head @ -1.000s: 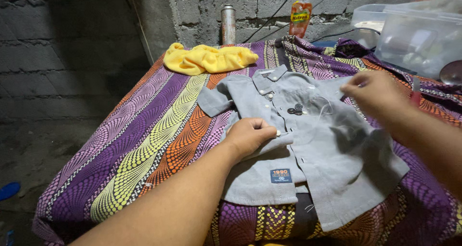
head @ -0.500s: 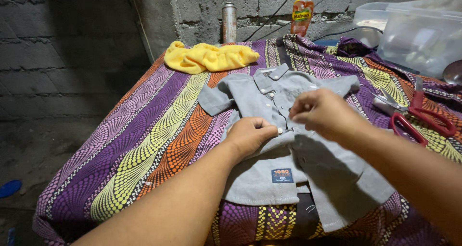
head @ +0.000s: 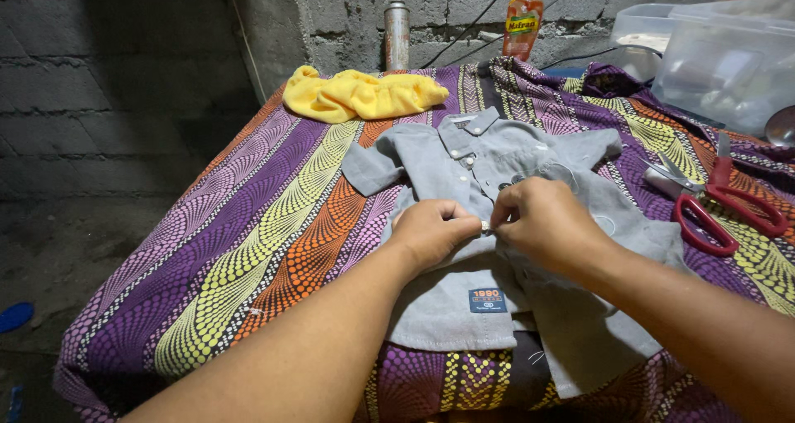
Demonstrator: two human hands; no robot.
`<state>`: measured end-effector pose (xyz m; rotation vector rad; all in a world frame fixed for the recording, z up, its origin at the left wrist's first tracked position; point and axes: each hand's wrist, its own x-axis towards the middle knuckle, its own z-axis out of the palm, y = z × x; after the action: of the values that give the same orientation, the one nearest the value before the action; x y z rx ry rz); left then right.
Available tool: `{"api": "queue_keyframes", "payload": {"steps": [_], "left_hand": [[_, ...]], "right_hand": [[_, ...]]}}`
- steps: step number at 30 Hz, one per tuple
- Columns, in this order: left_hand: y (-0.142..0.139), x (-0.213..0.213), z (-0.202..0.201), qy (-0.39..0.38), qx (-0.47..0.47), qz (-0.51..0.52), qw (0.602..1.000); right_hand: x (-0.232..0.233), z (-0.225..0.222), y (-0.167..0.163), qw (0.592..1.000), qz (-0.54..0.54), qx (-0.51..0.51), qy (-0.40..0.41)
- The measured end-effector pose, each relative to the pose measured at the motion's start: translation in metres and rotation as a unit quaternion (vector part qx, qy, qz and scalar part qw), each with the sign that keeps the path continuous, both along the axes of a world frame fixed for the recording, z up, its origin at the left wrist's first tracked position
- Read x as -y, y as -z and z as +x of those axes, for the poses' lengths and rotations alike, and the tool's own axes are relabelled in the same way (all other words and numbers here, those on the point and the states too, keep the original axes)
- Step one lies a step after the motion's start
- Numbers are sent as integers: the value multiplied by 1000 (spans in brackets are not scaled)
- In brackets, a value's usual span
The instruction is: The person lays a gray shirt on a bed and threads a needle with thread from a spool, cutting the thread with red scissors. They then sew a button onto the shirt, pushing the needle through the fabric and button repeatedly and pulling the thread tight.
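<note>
small grey cotton shirt (head: 464, 307) | left hand (head: 431, 234), right hand (head: 546, 224) pinch its button (head: 485, 225)

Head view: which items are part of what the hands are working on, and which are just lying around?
In hand:
- left hand and right hand, pinching together at a small white button
- grey shirt, spread flat under both hands

Lying about:
- red-handled scissors
- yellow cloth
- metal can
- orange pouch
- clear plastic boxes
- patterned table cover
</note>
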<state>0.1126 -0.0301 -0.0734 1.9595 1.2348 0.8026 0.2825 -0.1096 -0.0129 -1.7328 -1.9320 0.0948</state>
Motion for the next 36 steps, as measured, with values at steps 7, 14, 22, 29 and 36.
{"api": "queue_keyframes", "payload": {"steps": [7,14,22,29,36], "left_hand": [[2,-2,3,-9,-16,13,1000],[5,-2,5,-20,-12,17,1000],[-1,5,3,-20,7,-3,1000],[-4,10,3,-28,15,-23,999],[-4,9,0,-32,39,-11,999]], "right_hand": [[5,-16,-2,997,-44,-1,65],[0,-20,11,997,58,42,9],[-12,-5,13,999,-7,2,39],[-25,17,18,998,-57,-32,12],[-19,21,19,962,-148,-229,4]]}}
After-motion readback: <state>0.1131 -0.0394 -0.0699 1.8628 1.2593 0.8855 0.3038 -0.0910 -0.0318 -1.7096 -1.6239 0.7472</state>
